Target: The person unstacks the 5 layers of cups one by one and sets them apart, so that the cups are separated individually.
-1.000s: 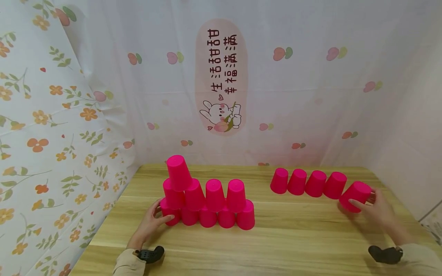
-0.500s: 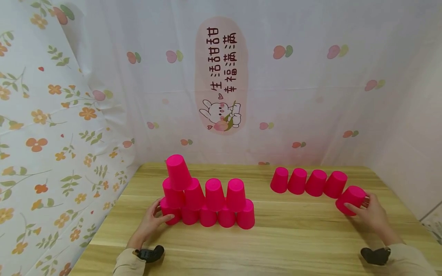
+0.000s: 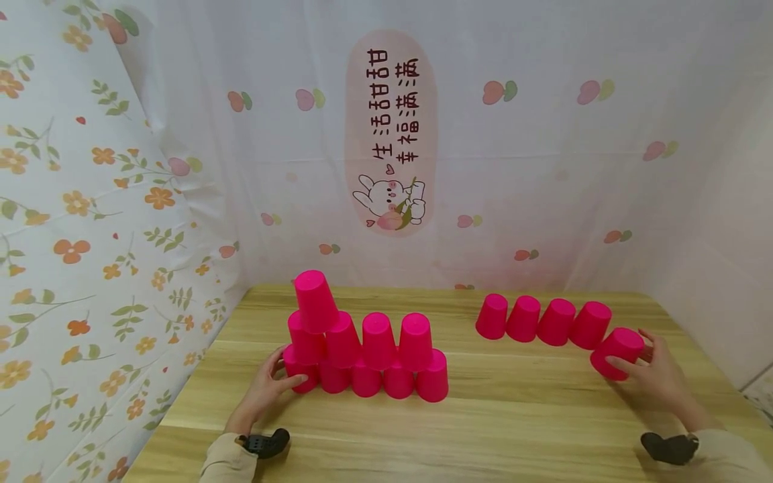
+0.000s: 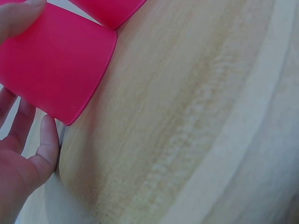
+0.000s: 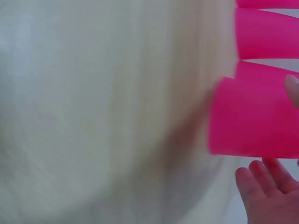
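Note:
Upside-down bright pink plastic cups form a stack on the left of the table in the head view. At the left end of its bottom row, my left hand (image 3: pixel 266 388) holds a cup (image 4: pixel 60 65), thumb in front and fingers round the far side. A second row of cups (image 3: pixel 377 341) stands above, with one lone cup (image 3: pixel 317 302) on top at the left. On the right, my right hand (image 3: pixel 659 374) grips another upside-down cup (image 3: pixel 619 347) between thumb and fingers, slightly tilted. It is just right of a line of several cups (image 3: pixel 555 322).
The wooden table (image 3: pixel 513 416) carries everything, with bare wood between the stack and the right-hand line. A white printed curtain (image 3: pixel 471 161) hangs behind, and a floral cloth (image 3: pixel 121 221) closes the left side.
My right hand has brought its cup slightly nearer the table's front, with a small shift left. The left hand and the stack stay where they were; the head view shifts a little.

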Demonstrator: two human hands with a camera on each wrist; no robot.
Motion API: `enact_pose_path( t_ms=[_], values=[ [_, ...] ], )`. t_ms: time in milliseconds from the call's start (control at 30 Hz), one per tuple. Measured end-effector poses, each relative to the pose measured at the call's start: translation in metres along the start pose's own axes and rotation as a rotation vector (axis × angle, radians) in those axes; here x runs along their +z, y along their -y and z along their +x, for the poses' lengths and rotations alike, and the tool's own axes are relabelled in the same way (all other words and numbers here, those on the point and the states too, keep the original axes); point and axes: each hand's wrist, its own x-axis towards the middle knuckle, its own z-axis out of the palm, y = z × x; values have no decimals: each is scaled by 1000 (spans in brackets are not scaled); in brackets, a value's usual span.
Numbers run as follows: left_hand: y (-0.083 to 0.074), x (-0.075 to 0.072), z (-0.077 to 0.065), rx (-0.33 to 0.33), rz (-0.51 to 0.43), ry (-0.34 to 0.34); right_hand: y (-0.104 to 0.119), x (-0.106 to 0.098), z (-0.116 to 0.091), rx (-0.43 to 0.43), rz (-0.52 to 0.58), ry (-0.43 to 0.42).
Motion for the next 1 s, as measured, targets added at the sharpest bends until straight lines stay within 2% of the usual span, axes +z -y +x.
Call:
enact_pose_path(
  t_ms=[100,167,333,467,733,1000],
  values=[
    [-1,0,-1,1,-1,1,-4,-9,9,-5,-79,-23],
    [-2,0,-1,-3,-10,1,2,-17,13,-30,-70,-22],
    [-3,-1,-1,-7,-19,10,48,-36,12,-97,15,3],
    [-2,-1,0,-16,-14,9,78,-42,12,-129,27,-5],
    [-1,-1,0,-5,-15,16,135,-33,18,-204,135,109],
    [-3,1,0,-17,-33,12,201,-3,24,-379,201,150]
  ],
)
